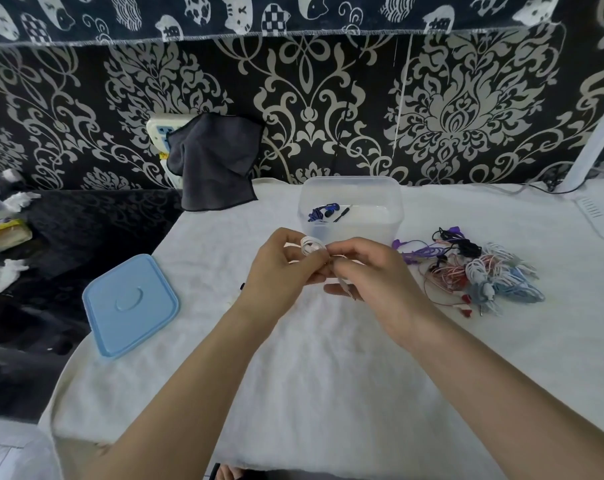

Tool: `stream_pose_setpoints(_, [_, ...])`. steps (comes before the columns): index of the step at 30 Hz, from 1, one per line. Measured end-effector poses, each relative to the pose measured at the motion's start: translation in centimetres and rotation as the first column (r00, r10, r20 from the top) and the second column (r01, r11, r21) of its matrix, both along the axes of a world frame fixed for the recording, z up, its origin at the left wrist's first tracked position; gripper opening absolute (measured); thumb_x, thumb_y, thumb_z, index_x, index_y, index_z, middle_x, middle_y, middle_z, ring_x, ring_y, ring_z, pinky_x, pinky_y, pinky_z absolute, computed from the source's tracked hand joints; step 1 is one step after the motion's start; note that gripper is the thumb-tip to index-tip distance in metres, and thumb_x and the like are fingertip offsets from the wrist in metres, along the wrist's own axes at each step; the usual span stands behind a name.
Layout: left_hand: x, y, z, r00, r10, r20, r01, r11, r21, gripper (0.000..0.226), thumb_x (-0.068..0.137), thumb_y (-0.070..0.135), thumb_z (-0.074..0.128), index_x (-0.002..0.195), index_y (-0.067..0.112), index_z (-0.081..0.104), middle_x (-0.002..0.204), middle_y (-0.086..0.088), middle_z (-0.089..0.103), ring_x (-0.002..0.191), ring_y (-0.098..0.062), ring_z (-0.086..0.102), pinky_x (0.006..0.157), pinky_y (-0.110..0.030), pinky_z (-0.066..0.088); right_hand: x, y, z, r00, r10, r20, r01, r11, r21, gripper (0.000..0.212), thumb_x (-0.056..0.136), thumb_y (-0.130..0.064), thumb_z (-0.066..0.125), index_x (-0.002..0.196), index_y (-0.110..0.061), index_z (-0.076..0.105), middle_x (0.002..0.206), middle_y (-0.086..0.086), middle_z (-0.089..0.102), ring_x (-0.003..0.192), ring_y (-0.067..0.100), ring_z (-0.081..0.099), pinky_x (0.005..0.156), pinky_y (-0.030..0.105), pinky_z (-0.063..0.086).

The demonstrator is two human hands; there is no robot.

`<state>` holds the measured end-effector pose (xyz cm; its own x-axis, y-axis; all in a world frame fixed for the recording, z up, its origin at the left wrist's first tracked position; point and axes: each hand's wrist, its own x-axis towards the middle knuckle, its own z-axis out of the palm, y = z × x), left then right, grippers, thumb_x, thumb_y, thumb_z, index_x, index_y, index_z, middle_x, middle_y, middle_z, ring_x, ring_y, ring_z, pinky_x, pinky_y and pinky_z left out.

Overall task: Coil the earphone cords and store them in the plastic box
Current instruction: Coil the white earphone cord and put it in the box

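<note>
Evidently winding a white earphone cord (311,247) into a small coil, just in front of the clear plastic box (350,206), seen from the head camera. Gripping the coil with the curled fingers of the left hand (281,268) to keep the loops from springing apart; pinching the loose end with the right hand (369,275), probably to tuck it. Already holding one blue coiled set (323,213) inside the box. Waiting nearby on the white cloth (328,358): a tangled earphone pile (473,271) to the right, a blue lid (131,304) left aside.
</note>
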<state>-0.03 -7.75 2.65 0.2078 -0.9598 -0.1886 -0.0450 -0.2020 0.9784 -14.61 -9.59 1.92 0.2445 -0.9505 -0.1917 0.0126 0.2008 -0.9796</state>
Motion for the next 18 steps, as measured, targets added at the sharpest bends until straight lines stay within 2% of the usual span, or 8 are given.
stream_pose_setpoints(3, [-0.2,-0.4,0.1,0.999,0.042,-0.027,-0.042,0.999,0.007,0.026,0.093,0.009,0.071,0.11,-0.001,0.054,0.086,-0.016,0.078,0.08,-0.023,0.078,0.085,-0.035,0.063,-0.2,-0.1,0.2,0.998,0.025,-0.064,-0.029,0.997,-0.07,0.026,0.086,0.0,0.066,0.1,-0.019,0.077,0.103,0.003,0.075,0.088,0.021,0.076,0.085,0.041,0.061])
stream_pose_setpoints(5, [-0.2,-0.7,0.4,0.997,0.054,-0.052,-0.054,0.999,0.002,0.021,0.096,0.012,0.068,0.106,0.0,0.054,0.082,-0.013,0.078,0.077,-0.019,0.078,0.078,-0.028,0.063,-0.4,-0.2,0.4,0.992,-0.015,-0.125,0.001,0.994,-0.113,0.02,0.086,-0.006,0.071,0.095,-0.023,0.076,0.094,0.001,0.077,0.081,0.021,0.076,0.087,0.042,0.06])
stream_pose_setpoints(7, [-0.1,-1.1,0.9,0.998,0.061,-0.026,-0.061,0.998,-0.025,0.013,0.099,0.014,0.064,0.101,0.002,0.059,0.084,-0.014,0.078,0.077,-0.017,0.077,0.075,-0.023,0.062,-0.6,-0.6,0.7,0.987,-0.082,-0.137,0.063,0.988,-0.142,0.014,0.087,-0.008,0.071,0.093,-0.02,0.075,0.083,0.003,0.077,0.079,0.021,0.077,0.088,0.043,0.059])
stream_pose_setpoints(9, [0.1,-1.7,1.4,0.997,0.069,0.029,-0.067,0.996,-0.059,0.009,0.1,0.015,0.061,0.099,0.006,0.064,0.092,-0.015,0.076,0.079,-0.017,0.075,0.078,-0.024,0.062,-0.5,-1.4,1.4,0.988,-0.145,-0.06,0.138,0.984,-0.112,0.012,0.09,-0.003,0.066,0.096,-0.009,0.074,0.077,0.008,0.075,0.08,0.025,0.077,0.085,0.042,0.061])
stream_pose_setpoints(12, [1.0,-3.5,2.3,0.99,0.116,0.082,-0.107,0.988,-0.108,0.008,0.1,0.016,0.058,0.098,0.014,0.065,0.102,-0.013,0.073,0.083,-0.016,0.072,0.085,-0.034,0.062,0.2,-3.4,4.0,0.982,-0.174,0.069,0.178,0.983,-0.049,0.01,0.091,0.002,0.064,0.097,0.0,0.071,0.087,0.02,0.074,0.083,0.029,0.077,0.08,0.033,0.062])
stream_pose_setpoints(14, [1.7,-5.5,2.7,0.966,0.136,0.222,-0.107,0.985,-0.135,0.008,0.099,0.021,0.057,0.101,0.019,0.065,0.104,-0.006,0.071,0.094,-0.018,0.071,0.088,-0.038,0.059,1.0,-5.8,5.7,0.974,-0.216,0.066,0.22,0.974,-0.048,0.011,0.089,0.003,0.062,0.096,-0.001,0.07,0.09,0.016,0.075,0.08,0.025,0.077,0.079,0.034,0.062])
stream_pose_setpoints(16, [2.1,-7.6,3.1,0.923,0.108,0.369,-0.067,0.99,-0.12,0.015,0.098,0.025,0.056,0.11,0.021,0.065,0.105,0.001,0.068,0.097,-0.019,0.066,0.078,-0.032,0.055,2.1,-8.7,6.6,0.951,-0.307,-0.032,0.304,0.949,-0.085,0.011,0.084,0.001,0.061,0.09,0.0,0.07,0.086,0.015,0.074,0.075,0.025,0.077,0.074,0.037,0.063])
stream_pose_setpoints(18, [2.1,-9.4,3.0,0.873,0.032,0.487,-0.009,0.999,-0.049,0.022,0.099,0.025,0.054,0.118,0.02,0.063,0.1,0.002,0.064,0.084,-0.017,0.061,0.066,-0.028,0.047,3.1,-11.7,6.2,0.874,-0.362,-0.325,0.308,0.929,-0.206,0.008,0.078,-0.006,0.061,0.081,0.0,0.066,0.075,0.014,0.07,0.071,0.03,0.072,0.06,0.037,0.06])
